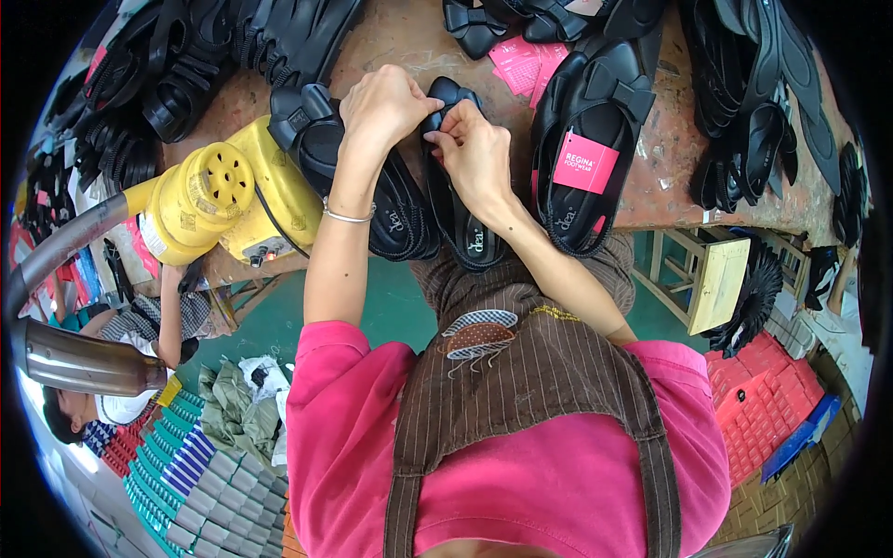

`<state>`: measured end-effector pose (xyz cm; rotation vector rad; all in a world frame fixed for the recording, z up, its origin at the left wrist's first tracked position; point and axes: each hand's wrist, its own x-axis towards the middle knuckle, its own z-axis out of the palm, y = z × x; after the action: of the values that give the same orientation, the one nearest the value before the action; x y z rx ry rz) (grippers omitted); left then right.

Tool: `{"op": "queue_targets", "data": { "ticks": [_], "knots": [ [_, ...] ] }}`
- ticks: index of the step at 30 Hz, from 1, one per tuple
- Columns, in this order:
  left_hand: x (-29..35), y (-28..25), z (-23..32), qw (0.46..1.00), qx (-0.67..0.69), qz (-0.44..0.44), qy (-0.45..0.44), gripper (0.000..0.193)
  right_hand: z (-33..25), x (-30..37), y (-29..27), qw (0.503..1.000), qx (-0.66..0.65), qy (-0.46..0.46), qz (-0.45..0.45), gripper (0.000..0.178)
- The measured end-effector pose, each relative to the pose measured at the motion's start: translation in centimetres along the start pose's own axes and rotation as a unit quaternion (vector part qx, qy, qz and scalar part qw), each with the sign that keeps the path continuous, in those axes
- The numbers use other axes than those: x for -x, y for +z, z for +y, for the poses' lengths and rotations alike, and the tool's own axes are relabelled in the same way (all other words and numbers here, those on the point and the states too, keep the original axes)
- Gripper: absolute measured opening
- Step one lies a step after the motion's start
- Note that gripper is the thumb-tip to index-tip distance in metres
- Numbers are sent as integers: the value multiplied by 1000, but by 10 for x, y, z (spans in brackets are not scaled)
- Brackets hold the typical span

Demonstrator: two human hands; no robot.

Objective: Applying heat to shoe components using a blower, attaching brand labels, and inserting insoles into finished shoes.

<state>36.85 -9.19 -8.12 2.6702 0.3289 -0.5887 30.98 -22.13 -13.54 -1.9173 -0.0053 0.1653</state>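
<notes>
The left hand is curled over the toe end of a black flat shoe, fingers closed around its front, while the right hand pinches narrowly at the small bow on that same toe, thumb and forefinger pressed together on it. The shoe lies lengthwise on the tabletop, heel toward the person's brown striped apron, touching its partner shoe on the left. Just to the right lies another black pair carrying a pink tag; to the left sits a yellow machine. More black shoes are piled along the far edge. Since the shoe's heel overhangs the tabletop's near edge, a hard tug at the bow could likely drag it off, or skew the bow if the pinch slips.
</notes>
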Motion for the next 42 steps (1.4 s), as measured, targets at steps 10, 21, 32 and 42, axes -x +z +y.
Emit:
{"op": "queue_targets", "data": {
  "ticks": [10, 21, 32, 42],
  "knots": [
    [-6, 7, -5, 1000, 17, -5, 2, 21, 4, 0, 0, 999, 1, -31, 19, 14],
    [-17, 26, -15, 993, 102, -25, 47, 22, -2, -3, -8, 996, -75, 40, -19, 10],
    [21, 38, -8, 938, 176, 223, 198, 10, -18, 8, -41, 964, -203, 97, -145, 21],
    [32, 30, -13, 926, 289, 170, 174, 6, -37, 10, -57, 978, -107, 1, -181, 33]
  ]
}}
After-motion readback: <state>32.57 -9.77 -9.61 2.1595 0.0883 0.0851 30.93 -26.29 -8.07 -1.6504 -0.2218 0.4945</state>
